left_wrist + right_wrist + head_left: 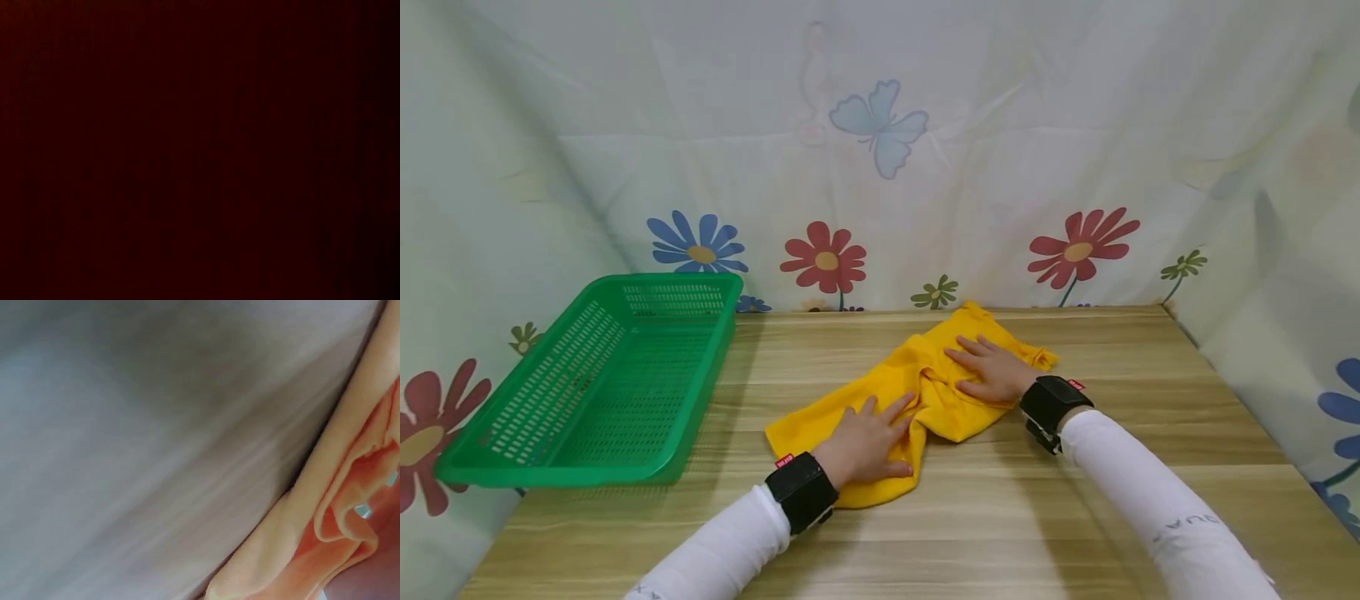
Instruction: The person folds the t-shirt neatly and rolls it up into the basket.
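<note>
Left hand and right hand lay spread wide on the yellow cloth, green basket standing off leftward!

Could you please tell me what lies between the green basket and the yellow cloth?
In the head view, only bare tabletop lies between the basket and the cloth.

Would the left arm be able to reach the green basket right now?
Probably yes: the left grip lies spread on the cloth, holding nothing that I can see, and only cloth and table show between it and the basket.
</note>
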`<state>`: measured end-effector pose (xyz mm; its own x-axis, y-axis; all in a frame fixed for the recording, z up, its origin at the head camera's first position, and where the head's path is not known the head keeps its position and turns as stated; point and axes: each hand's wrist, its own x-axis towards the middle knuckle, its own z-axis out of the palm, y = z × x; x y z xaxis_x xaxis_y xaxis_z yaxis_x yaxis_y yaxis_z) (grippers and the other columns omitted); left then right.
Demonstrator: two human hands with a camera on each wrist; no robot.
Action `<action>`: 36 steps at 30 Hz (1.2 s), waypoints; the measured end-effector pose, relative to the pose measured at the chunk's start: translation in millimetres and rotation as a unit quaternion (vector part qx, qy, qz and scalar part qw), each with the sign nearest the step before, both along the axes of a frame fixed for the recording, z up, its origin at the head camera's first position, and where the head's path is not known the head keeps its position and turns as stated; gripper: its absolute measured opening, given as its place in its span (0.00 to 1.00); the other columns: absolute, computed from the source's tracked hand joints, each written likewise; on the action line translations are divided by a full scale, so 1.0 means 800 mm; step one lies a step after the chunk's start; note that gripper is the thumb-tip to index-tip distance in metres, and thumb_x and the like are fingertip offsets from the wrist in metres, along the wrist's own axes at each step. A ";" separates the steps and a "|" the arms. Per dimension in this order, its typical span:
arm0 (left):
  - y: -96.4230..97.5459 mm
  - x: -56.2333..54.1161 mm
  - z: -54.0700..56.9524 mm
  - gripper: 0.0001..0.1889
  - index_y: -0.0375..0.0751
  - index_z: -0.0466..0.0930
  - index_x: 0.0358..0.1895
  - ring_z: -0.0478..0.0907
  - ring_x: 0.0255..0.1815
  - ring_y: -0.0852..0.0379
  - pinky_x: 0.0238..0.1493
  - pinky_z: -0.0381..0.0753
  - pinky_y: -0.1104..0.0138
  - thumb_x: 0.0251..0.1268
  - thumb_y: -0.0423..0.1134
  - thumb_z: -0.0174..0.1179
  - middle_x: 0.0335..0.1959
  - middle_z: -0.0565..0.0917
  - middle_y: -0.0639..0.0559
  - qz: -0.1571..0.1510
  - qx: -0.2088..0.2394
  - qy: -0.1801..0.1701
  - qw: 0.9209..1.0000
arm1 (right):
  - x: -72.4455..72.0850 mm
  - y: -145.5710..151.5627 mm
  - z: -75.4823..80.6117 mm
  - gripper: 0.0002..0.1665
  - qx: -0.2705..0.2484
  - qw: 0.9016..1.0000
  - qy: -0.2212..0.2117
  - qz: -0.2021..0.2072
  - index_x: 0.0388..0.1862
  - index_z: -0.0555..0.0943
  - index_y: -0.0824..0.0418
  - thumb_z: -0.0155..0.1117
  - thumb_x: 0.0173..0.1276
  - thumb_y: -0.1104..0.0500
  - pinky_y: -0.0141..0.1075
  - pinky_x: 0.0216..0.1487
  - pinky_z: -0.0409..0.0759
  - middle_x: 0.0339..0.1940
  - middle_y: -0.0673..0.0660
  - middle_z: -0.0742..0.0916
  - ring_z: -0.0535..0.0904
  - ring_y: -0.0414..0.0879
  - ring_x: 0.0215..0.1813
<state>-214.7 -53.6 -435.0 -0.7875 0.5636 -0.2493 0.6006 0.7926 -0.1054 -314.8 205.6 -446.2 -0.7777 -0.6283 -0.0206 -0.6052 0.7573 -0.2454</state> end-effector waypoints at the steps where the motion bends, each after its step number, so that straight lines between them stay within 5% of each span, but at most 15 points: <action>1: 0.002 0.002 0.000 0.40 0.56 0.60 0.71 0.61 0.68 0.38 0.57 0.71 0.45 0.58 0.73 0.45 0.77 0.46 0.59 0.003 -0.006 0.007 1.000 | -0.001 -0.004 0.000 0.34 -0.001 1.000 0.003 0.007 0.71 0.63 0.61 0.55 0.69 0.50 0.62 0.68 0.54 0.72 0.69 0.63 0.55 0.74 0.70; 6: 0.008 0.006 0.000 0.39 0.54 0.70 0.65 0.63 0.66 0.39 0.54 0.75 0.47 0.56 0.74 0.43 0.77 0.47 0.58 0.014 -0.019 0.025 0.999 | -0.008 -0.022 0.000 0.34 -0.001 0.999 0.012 0.030 0.70 0.64 0.60 0.56 0.69 0.50 0.61 0.68 0.55 0.71 0.69 0.64 0.56 0.74 0.69; 14: -0.008 -0.001 0.006 0.42 0.57 0.54 0.73 0.61 0.69 0.40 0.61 0.68 0.45 0.57 0.72 0.46 0.77 0.47 0.56 0.002 0.031 -0.017 0.999 | -0.003 -0.016 0.009 0.35 0.012 1.000 0.005 0.013 0.71 0.63 0.60 0.56 0.69 0.49 0.59 0.69 0.54 0.73 0.67 0.63 0.55 0.69 0.72; 21: -0.041 -0.009 0.026 0.39 0.60 0.54 0.73 0.59 0.71 0.42 0.66 0.61 0.43 0.60 0.62 0.56 0.76 0.54 0.53 -0.082 0.077 -0.005 0.994 | -0.001 0.011 0.019 0.34 0.008 0.999 0.038 -0.017 0.70 0.65 0.60 0.59 0.66 0.52 0.62 0.66 0.57 0.71 0.69 0.66 0.59 0.68 0.70; 27: -0.065 -0.007 0.044 0.39 0.60 0.61 0.70 0.59 0.71 0.43 0.64 0.63 0.44 0.54 0.53 0.66 0.74 0.59 0.51 -0.122 0.055 0.008 0.991 | 0.002 0.035 0.024 0.34 0.028 0.998 0.036 -0.054 0.69 0.66 0.59 0.59 0.67 0.50 0.66 0.63 0.58 0.70 0.68 0.66 0.62 0.70 0.67; 36: -0.070 -0.001 0.026 0.39 0.71 0.60 0.69 0.52 0.74 0.41 0.67 0.59 0.43 0.50 0.63 0.63 0.76 0.53 0.55 -0.207 0.014 -0.001 0.978 | 0.007 0.057 0.019 0.32 0.047 0.997 0.048 -0.044 0.66 0.69 0.62 0.60 0.66 0.52 0.60 0.64 0.63 0.65 0.70 0.72 0.68 0.69 0.63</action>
